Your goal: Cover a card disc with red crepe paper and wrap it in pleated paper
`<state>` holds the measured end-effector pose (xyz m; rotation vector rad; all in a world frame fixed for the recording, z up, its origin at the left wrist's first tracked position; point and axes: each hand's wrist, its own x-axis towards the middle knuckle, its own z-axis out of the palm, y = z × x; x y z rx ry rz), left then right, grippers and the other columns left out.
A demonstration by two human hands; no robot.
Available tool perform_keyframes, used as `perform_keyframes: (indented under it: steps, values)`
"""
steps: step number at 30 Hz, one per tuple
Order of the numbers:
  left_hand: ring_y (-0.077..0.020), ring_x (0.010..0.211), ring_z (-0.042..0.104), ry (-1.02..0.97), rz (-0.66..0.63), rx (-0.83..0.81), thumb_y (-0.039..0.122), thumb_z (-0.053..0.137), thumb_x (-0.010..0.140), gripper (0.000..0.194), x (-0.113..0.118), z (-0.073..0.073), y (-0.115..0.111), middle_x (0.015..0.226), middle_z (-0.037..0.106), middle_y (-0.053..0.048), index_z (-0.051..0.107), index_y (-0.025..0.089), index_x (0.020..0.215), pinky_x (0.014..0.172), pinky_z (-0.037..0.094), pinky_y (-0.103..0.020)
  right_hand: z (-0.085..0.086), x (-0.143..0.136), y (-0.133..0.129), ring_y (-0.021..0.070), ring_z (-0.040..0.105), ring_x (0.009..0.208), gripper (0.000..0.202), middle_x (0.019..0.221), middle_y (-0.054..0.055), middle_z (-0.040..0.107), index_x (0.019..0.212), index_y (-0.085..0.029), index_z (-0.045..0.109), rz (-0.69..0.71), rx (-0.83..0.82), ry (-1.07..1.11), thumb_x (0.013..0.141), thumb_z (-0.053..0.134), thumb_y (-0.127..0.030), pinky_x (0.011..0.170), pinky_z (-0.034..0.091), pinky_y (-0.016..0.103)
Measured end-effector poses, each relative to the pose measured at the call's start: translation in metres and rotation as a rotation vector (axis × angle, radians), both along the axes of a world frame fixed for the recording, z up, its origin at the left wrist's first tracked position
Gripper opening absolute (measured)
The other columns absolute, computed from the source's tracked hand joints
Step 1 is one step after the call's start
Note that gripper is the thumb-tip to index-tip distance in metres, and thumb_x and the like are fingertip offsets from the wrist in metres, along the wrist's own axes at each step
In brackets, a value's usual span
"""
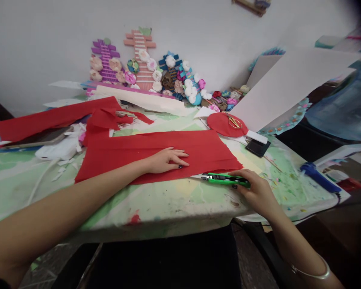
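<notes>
On one red piece (159,140), left grip (166,161) lies spread; right grip (256,188) pinches one green cutter (224,179)

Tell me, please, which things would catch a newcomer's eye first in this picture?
The broad red sheet across the middle of the table stands out first, with the left hand resting on it. Beside its near edge, toward the right, the right hand holds a bright green cutter. Behind, flower-trimmed, ladder-like crafts stand against the wall.

Against wall (48,44): purple stick craft (108,66), pink stick craft (143,74), both with pale flowers (96,63). Bench (174,202), right end: blue glue gun (320,178), small black square (258,148). Left: white boxy device (55,151), white cable (41,180).
</notes>
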<state>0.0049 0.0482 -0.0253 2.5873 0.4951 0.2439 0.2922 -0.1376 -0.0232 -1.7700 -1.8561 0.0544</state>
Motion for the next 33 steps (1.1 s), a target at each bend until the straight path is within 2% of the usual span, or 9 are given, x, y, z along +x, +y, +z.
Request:
perform_keyframes:
  steps: [14, 25, 33]
  values:
    - [-0.0196, 0.139, 0.034, -0.008, 0.009, -0.042, 0.019, 0.049, 0.088, 0.038, 0.0, 0.002, 0.0, 0.145, 0.045, 0.002, 0.063, 0.036, 0.119, 0.117, 0.012, -0.05, 0.002, 0.009, 0.002, 0.0269, 0.059, 0.092, 0.028, 0.096, 0.008, 0.068, 0.096, -0.022, 0.065, -0.002, -0.006, 0.025, 0.071, 0.053, -0.017, 0.081, 0.045, 0.043]
    - [-0.0209, 0.138, 0.035, -0.045, -0.001, -0.063, 0.019, 0.051, 0.089, 0.035, -0.001, -0.001, 0.004, 0.144, 0.047, 0.0, 0.064, 0.033, 0.119, 0.116, 0.012, -0.05, 0.001, -0.007, 0.024, 0.025, 0.058, 0.093, 0.029, 0.098, 0.008, 0.068, 0.097, -0.02, 0.065, 0.095, -0.017, 0.047, 0.072, 0.053, -0.013, 0.083, 0.044, 0.041]
    - [-0.0201, 0.137, 0.036, -0.047, -0.013, -0.039, 0.018, 0.051, 0.089, 0.035, -0.001, -0.002, 0.004, 0.144, 0.047, -0.001, 0.064, 0.034, 0.118, 0.116, 0.013, -0.05, 0.003, -0.011, 0.024, 0.0249, 0.058, 0.092, 0.028, 0.097, 0.008, 0.067, 0.097, -0.02, 0.065, 0.107, -0.013, 0.031, 0.072, 0.053, -0.013, 0.082, 0.044, 0.04]
